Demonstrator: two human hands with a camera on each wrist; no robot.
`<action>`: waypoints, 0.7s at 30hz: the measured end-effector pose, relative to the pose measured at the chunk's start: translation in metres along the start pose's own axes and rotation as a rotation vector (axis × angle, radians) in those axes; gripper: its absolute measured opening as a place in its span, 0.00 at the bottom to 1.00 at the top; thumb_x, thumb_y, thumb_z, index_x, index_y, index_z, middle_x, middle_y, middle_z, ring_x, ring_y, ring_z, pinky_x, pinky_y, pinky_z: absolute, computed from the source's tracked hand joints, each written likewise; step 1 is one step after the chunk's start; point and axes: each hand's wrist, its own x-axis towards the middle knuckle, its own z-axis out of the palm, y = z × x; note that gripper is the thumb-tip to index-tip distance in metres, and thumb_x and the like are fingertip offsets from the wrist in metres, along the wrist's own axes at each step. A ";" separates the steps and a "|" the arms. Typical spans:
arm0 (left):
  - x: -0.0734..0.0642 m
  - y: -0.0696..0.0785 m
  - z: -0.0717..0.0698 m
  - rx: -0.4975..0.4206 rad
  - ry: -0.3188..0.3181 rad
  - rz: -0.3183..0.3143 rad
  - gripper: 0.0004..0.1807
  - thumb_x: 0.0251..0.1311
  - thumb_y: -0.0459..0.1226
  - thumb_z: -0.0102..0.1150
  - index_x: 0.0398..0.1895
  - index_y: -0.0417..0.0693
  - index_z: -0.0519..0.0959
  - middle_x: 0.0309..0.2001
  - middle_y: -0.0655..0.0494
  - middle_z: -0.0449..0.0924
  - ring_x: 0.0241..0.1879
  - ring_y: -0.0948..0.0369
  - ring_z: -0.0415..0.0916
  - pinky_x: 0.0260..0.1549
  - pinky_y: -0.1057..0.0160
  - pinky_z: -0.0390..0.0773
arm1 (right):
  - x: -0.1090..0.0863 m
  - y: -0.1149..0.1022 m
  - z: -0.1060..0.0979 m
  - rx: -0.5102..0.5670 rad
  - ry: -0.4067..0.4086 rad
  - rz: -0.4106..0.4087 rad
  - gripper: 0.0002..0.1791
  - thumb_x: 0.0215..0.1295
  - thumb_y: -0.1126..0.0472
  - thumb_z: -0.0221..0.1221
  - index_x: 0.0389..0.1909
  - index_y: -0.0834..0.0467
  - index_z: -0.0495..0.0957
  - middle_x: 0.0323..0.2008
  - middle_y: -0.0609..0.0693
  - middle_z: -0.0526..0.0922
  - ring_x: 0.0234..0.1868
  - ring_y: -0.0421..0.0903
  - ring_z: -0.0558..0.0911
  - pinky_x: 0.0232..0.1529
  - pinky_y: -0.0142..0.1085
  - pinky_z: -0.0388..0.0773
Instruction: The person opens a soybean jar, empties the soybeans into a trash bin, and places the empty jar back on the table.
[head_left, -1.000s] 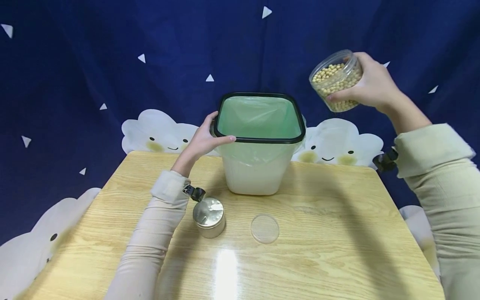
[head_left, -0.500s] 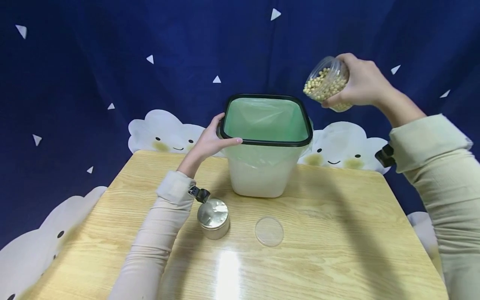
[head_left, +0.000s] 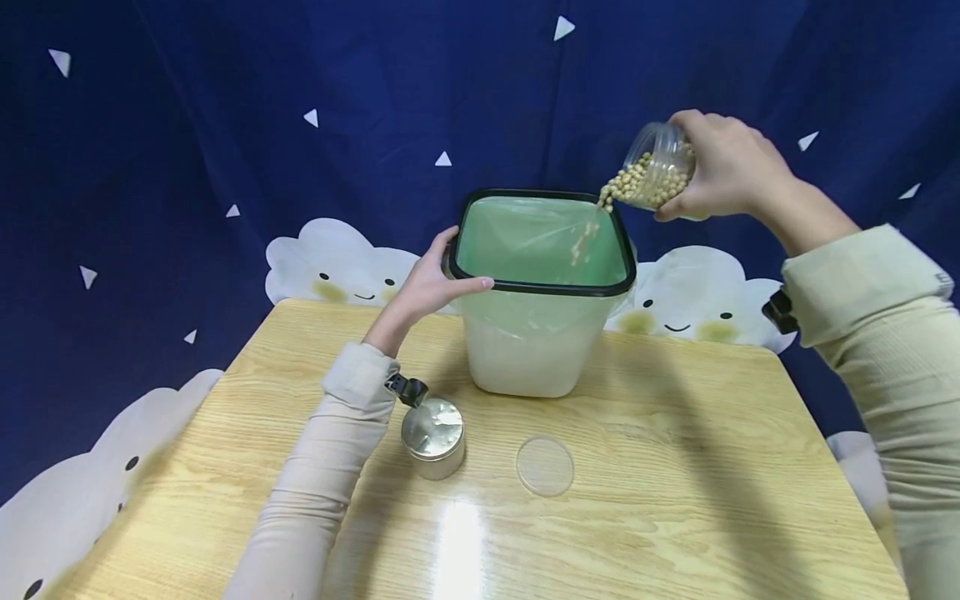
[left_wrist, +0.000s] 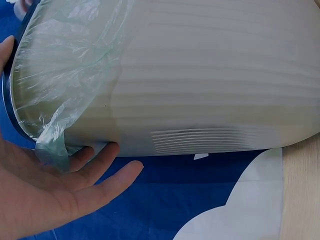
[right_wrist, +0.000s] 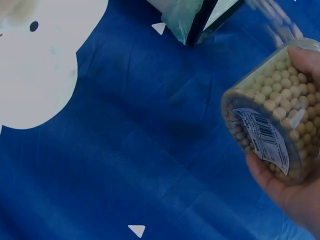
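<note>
Into lined bin (head_left: 551, 289), pale beans (head_left: 632, 182) spilling from tilted jar (head_left: 663, 169).

cream ribbed sleeves (head_left: 303, 492), broad pale cuffs (head_left: 862, 282), black wrist cameras (head_left: 407, 389).

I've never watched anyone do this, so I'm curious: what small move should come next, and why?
I'd guess the right hand should tip the jar slightly further towards the bin. Pale round beans are spilling from its mouth and falling inside the bin's black rim, yet many lie in the tilted jar, and the left hand holds the bin.
</note>
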 end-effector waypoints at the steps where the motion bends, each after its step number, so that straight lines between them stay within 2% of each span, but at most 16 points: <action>1: 0.000 0.000 0.000 0.001 -0.001 0.001 0.55 0.41 0.49 0.70 0.70 0.51 0.47 0.68 0.51 0.52 0.65 0.59 0.50 0.61 0.58 0.55 | 0.000 0.000 -0.001 -0.008 0.001 -0.001 0.52 0.32 0.53 0.73 0.60 0.66 0.58 0.47 0.68 0.68 0.44 0.63 0.68 0.43 0.59 0.65; 21: -0.002 0.003 0.002 -0.006 -0.006 0.006 0.54 0.42 0.48 0.70 0.70 0.50 0.47 0.68 0.51 0.51 0.66 0.59 0.49 0.61 0.58 0.55 | -0.006 -0.001 -0.013 -0.106 0.013 -0.031 0.53 0.30 0.54 0.73 0.60 0.65 0.57 0.46 0.70 0.67 0.45 0.67 0.66 0.40 0.62 0.65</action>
